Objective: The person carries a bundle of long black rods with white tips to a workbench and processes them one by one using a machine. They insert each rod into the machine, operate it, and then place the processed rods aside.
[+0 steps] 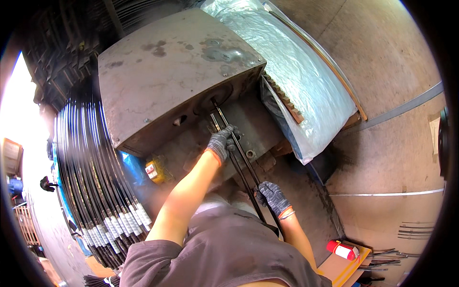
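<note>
Head view: left hand (221,142) and right hand (272,197) are gripping 2 dark rods (247,162) below a metal housing (172,62).

At far left, a row of long dark bars (105,186) with white-wrapped ends is leaning beside the housing, and a yellow container (164,173) is sitting near its lower edge. Gloved in grey, the left hand is clamping around the rods near their upper ends; whether it is holding 1 or both, I cannot tell. The rods are running side by side toward the person's body, 1 reaching the housing's front, the other ending short of it. Lower and further right, the gloved right hand is curling around the rods. Beyond, a plastic-covered stack (306,81) is lying beside the housing; a red extinguisher (343,250) is resting on cardboard (330,268).
</note>
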A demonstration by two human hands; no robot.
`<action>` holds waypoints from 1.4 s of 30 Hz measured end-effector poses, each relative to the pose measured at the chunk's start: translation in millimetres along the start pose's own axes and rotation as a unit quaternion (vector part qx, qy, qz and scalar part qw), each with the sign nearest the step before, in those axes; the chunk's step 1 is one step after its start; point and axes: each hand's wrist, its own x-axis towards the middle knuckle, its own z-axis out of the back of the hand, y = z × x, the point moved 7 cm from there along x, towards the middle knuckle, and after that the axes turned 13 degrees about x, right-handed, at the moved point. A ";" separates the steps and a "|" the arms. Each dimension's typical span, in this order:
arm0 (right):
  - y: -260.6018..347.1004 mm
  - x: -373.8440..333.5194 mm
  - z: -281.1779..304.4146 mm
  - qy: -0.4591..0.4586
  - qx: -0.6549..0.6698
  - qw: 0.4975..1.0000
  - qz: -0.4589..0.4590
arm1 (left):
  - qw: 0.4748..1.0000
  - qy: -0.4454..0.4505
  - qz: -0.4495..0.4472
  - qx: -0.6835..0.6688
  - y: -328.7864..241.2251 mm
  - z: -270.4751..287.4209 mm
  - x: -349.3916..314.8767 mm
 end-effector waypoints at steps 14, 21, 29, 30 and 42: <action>55.9 -1.4 -6.4 -0.045 0.030 0.998 -0.013 | 1.000 0.001 0.010 0.012 -9.6 0.1 14.5; 68.7 -2.2 -2.2 -0.077 0.004 0.997 -0.019 | 1.000 -0.004 0.004 0.003 -14.6 -2.8 13.0; 66.4 4.2 10.4 -0.122 -0.074 0.988 0.057 | 1.000 0.004 0.007 -0.020 -13.9 -5.1 17.5; 66.5 5.8 12.7 -0.130 -0.101 0.984 0.068 | 1.000 0.002 0.007 -0.020 -14.0 -4.8 18.8; 1.0 -43.3 35.1 -0.092 -0.067 0.991 -0.066 | 1.000 -0.024 0.006 -0.009 -25.8 -9.9 29.2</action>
